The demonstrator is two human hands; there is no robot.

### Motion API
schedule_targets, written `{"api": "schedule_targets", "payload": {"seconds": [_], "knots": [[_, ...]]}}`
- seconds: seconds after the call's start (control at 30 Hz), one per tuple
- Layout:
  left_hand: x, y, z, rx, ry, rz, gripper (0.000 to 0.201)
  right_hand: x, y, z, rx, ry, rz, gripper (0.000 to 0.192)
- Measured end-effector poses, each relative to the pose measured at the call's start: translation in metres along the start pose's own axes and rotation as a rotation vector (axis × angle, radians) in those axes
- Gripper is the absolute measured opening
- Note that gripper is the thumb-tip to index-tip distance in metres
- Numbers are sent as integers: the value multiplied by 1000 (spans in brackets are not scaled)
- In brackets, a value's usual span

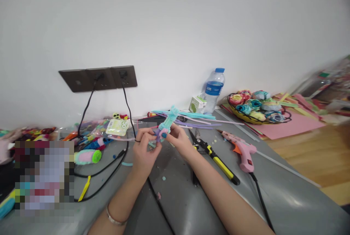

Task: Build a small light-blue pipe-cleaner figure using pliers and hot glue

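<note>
Head view: a fuzzy mint-green and purple pipe-cleaner craft (168, 122) is held up over the gray table (180, 202), between two hands. The left hand (144, 151) pinches its purple bottom part, and the right hand (181, 141) holds it from the other side. Behind it lie loose pipe cleaners (191, 115) in blue, pink and purple. To the right are black-and-yellow cutters (211, 151), then a pink glue gun (246, 152). Farther back, a water bottle (214, 89) stands by a small box (197, 105), and a yellow basket (246, 119) holds paper flowers (255, 104).
</note>
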State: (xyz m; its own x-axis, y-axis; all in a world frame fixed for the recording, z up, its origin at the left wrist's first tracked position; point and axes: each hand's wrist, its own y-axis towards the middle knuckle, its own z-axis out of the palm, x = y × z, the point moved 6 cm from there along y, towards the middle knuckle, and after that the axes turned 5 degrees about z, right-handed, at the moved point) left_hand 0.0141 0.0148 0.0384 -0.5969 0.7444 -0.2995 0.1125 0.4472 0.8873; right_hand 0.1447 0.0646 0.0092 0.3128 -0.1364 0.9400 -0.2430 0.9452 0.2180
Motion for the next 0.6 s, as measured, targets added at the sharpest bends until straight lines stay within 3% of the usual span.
{"api": "schedule_targets", "payload": {"seconds": [0.33, 0.6], "knots": [[-8, 0, -1, -17, -39, 35, 21, 0, -4, -5, -53, 7, -46, 41], [2, -4, 2, -5, -202, -114, 29, -6, -6, -14, -79, 80, -66, 49]]}}
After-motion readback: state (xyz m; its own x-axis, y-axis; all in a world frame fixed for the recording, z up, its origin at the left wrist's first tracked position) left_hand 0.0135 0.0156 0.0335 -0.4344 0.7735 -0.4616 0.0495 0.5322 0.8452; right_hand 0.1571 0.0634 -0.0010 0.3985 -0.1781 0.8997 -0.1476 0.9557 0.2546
